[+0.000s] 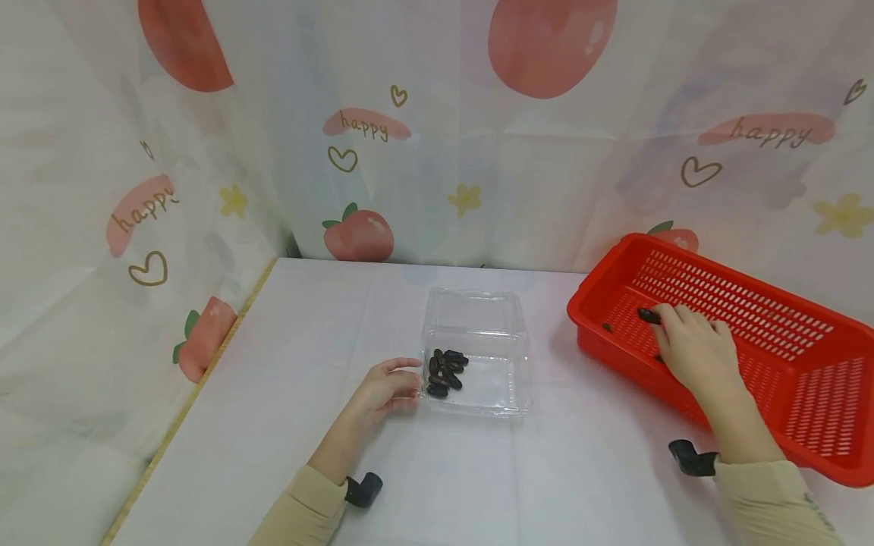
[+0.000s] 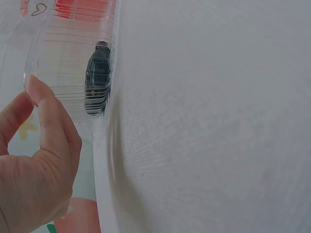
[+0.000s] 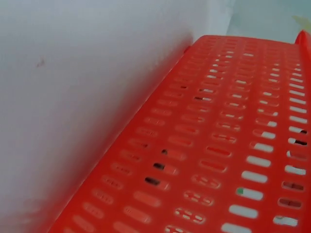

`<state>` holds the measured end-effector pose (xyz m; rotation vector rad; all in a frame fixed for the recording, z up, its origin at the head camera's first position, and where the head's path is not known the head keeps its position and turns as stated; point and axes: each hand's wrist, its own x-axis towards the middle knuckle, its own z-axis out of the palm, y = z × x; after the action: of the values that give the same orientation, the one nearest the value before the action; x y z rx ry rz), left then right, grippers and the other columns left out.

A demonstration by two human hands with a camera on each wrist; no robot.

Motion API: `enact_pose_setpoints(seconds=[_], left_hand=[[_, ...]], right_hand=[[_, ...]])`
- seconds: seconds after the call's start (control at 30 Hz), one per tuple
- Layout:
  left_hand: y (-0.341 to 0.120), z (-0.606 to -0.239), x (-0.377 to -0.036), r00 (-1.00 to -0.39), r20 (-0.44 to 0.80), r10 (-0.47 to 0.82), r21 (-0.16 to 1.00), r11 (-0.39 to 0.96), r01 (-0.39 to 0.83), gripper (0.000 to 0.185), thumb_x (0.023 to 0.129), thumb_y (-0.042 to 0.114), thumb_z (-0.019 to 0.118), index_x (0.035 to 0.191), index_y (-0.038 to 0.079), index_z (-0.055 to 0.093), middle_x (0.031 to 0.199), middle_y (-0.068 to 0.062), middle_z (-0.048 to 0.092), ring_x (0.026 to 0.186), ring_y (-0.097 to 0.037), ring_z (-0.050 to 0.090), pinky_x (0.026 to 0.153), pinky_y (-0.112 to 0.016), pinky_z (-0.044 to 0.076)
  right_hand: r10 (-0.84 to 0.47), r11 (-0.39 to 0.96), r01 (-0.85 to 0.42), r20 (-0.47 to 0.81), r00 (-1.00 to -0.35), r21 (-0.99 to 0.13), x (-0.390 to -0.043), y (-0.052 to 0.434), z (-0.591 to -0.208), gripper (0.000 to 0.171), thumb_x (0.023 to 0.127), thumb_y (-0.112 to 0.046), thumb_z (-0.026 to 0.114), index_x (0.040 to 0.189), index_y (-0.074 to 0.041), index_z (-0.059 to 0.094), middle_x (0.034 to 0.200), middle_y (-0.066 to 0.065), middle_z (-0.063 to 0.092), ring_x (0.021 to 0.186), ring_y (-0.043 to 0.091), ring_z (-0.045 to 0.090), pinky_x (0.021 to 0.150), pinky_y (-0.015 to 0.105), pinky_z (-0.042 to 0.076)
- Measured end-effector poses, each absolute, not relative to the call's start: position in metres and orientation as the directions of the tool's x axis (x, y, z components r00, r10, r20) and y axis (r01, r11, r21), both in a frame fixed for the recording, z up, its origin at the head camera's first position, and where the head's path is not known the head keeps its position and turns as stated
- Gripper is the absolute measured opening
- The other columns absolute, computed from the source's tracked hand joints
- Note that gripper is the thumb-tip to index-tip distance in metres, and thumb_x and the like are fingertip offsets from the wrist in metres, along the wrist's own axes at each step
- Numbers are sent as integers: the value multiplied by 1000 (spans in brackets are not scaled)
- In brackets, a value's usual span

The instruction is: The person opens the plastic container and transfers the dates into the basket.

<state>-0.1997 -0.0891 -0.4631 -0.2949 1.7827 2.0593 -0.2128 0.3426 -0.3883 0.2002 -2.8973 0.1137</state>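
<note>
In the head view, my left hand (image 1: 389, 388) touches the left edge of a clear plastic hinged box (image 1: 488, 383) with its fingertips. The box lies with its lid (image 1: 474, 307) folded back. Several glossy dark oblong pieces (image 1: 447, 371), similar to dates, are bunched in its left half. My right hand (image 1: 699, 353) is over a red slotted basket (image 1: 594, 341) and pinches a dark oblong piece (image 1: 649, 315) between thumb and fingers. The left wrist view shows the left hand (image 2: 39, 155) at the box rim. In the right wrist view, the right hand is out of sight.
More dark bits (image 1: 607, 327) lie in the basket, partly behind the right hand. Dark spots show through the slots of the red basket (image 3: 204, 145). A white cloth covers the table (image 1: 328, 326), and a printed curtain (image 1: 437, 174) hangs behind it. Black wrist mounts (image 1: 364, 490) stick out beside the sleeves.
</note>
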Motion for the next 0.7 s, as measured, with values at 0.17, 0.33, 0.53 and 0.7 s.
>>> enact_pose_setpoints(seconds=[0.17, 0.33, 0.53, 0.7], left_hand=[[-89, -465, -202, -899, -408, 159, 898, -107, -426, 37, 82, -4, 58, 119, -3, 53, 78, -3, 60, 64, -11, 59, 58, -24, 53], [-89, -466, -202, -899, -407, 159, 898, -109, -426, 37, 82, -4, 58, 119, -3, 53, 78, -3, 60, 63, -11, 59, 57, -24, 53], [-88, -464, -201, -897, -413, 161, 895, -112, -432, 39, 83, -3, 59, 121, -3, 52, 78, -3, 60, 63, -11, 59, 57, -24, 53], [-88, -463, -200, -896, -413, 162, 895, -109, -432, 40, 83, -1, 59, 122, -2, 51, 80, -3, 60, 65, -11, 59, 59, -25, 54]], right_hand=[[-133, 986, -151, 221, -966, -66, -217, 351, -392, 27, 88, -12, 57, 110, -3, 44, 97, 22, 53, 91, 41, 48, 74, 55, 35], [-153, 984, -170, 217, -964, -61, -219, 359, -396, 28, 87, -12, 58, 110, -3, 44, 98, 23, 53, 91, 42, 49, 73, 56, 36], [-172, 982, -184, 215, -961, -37, -221, 365, -401, 29, 85, -11, 60, 107, -2, 44, 97, 23, 54, 89, 42, 51, 68, 53, 38], [-178, 981, -188, 184, -967, -40, -224, 366, -401, 30, 85, -11, 61, 108, -3, 43, 98, 24, 54, 90, 43, 51, 70, 54, 37]])
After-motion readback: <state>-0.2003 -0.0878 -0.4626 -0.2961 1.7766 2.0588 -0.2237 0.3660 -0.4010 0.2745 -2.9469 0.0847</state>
